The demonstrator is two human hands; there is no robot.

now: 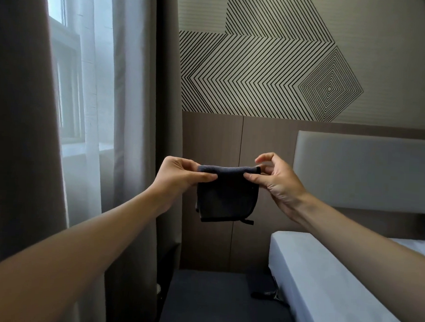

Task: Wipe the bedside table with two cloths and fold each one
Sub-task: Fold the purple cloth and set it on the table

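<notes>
Dark grey cloth, folded into a small square, black trim and a short loop tag at the bottom edge. It hangs in mid-air in front of the brown wall panel, left of the bed. Left hand pinches the top-left corner, thumb in front. Right hand pinches the top-right corner with thumb and 1 finger, index finger lifted and curled. Both forearms stretched forward.

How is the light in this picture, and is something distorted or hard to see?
Head view: daylight enters by the window at left, so the room is dim; the dark cloth, pinched by left hand and right hand, shows little detail; the wide lens stretches the forearms.
</notes>
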